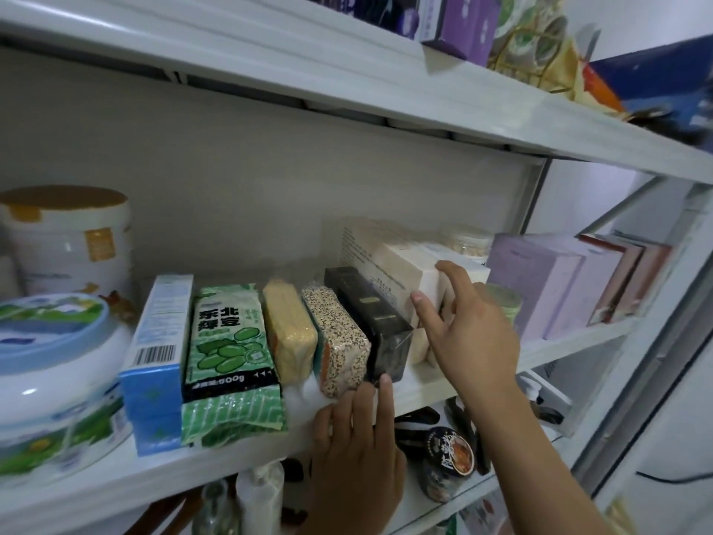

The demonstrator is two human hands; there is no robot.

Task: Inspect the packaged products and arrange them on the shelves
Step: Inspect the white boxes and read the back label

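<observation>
The packs stand in a row on the middle shelf (463,384). Your left hand (359,430), grip open, touches the black pack (370,322) at its front. Your right hand (470,326), also open, rests against the white box (409,276). Push both back evenly, keeping the row upright.
</observation>
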